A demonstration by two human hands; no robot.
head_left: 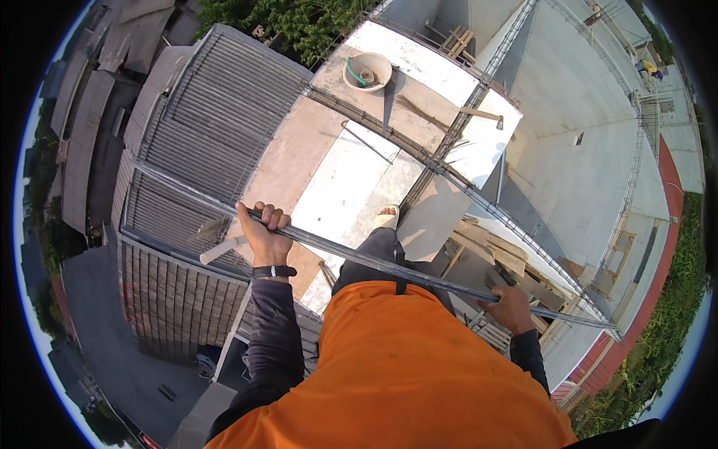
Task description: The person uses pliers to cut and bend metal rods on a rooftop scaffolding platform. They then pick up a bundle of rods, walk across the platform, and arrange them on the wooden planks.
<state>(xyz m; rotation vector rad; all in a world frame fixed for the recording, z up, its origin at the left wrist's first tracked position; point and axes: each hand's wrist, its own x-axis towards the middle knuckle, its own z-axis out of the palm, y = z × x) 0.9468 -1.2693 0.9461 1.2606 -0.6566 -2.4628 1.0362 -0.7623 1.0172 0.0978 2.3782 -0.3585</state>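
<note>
A long grey bundle of thin metal rods (359, 256) slants across in front of my waist, its left end farther out and its right end nearer. My left hand (263, 233), with a dark band at the wrist, is closed around it left of my body. On the right, the fingers of my right hand (511, 309) wrap the same bundle near its right end. Below the bundle, my sandalled foot (387, 217) stands on pale boards (336, 179). How many rods there are I cannot tell.
Steel rebar cages (359, 122) run between the boards ahead. A pale basin (378, 66) with something green inside and a wooden-handled hatchet (486, 116) lie farther off. Corrugated roofing (224, 105) drops away left; deep walled bays (561, 157) and loose planks (501, 251) are right.
</note>
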